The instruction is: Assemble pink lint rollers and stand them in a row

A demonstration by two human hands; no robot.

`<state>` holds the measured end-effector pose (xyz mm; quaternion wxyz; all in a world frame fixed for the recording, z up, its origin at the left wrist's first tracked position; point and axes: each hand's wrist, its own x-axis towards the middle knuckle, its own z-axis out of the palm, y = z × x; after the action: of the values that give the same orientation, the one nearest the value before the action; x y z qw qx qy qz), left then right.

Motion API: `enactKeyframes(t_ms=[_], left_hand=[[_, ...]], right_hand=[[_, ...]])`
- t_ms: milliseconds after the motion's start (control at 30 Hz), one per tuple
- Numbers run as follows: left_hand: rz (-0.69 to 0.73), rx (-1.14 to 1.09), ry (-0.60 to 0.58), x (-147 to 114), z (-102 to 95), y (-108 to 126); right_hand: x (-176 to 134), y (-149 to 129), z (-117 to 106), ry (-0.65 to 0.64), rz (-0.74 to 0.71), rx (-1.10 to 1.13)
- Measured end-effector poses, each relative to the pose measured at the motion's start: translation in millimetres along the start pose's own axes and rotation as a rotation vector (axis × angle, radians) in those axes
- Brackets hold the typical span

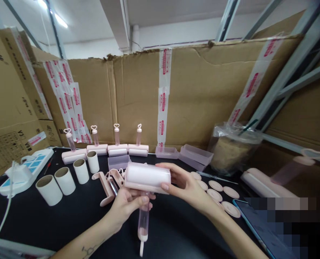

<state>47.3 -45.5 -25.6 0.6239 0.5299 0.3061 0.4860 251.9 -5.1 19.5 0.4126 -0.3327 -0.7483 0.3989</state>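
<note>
A pink lint roller [148, 174] with a white roll is held up in front of me, its clear pinkish handle [143, 223] pointing down. My left hand [130, 205] is wrapped round the top of the handle, just under the roll. At the roll's right end, my right hand [177, 178] grips it between thumb and fingers. Behind my left hand lie loose pink roller frame parts [106, 189] on the black table. Several flat pink discs [214, 195] lie to the right of my right hand.
Several white paper rolls [49, 190] stand at left near a power strip [27, 171]. Finished-looking lint rollers [118, 149] line the back, beside translucent trays [194, 156]. At right are a bagged cup [230, 151], another lint roller [267, 187] and a phone-like device [257, 223].
</note>
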Motion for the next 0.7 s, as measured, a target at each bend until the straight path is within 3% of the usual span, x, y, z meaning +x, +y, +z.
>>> enactKeyframes(t_ms=[133, 233, 333, 500, 600, 700], left_hand=[[-0.028, -0.04, -0.005, 0, 1.2, 3], [-0.065, -0.121, 0.007, -1, 3.1, 4], [-0.084, -0.181, 0.01, 0, 4.6, 2], [-0.044, -0.28, 0.108, 1, 6.0, 2], [-0.021, -0.369, 0.162, 2, 3.9, 5], [0.02, -0.384, 0.111, 6, -1.6, 8]], right_hand=[[-1, 2, -2, -0.029, -0.016, -0.091], [-4, 1, -4, 0.043, -0.093, -0.254], [-9, -3, -1, 0.137, -0.331, -0.531], [-15, 1, 26, -0.073, -0.766, -0.966], [-14, 10, 41, -0.042, -0.817, -1.111], [-12, 15, 43, 0.05, -0.784, -1.072]])
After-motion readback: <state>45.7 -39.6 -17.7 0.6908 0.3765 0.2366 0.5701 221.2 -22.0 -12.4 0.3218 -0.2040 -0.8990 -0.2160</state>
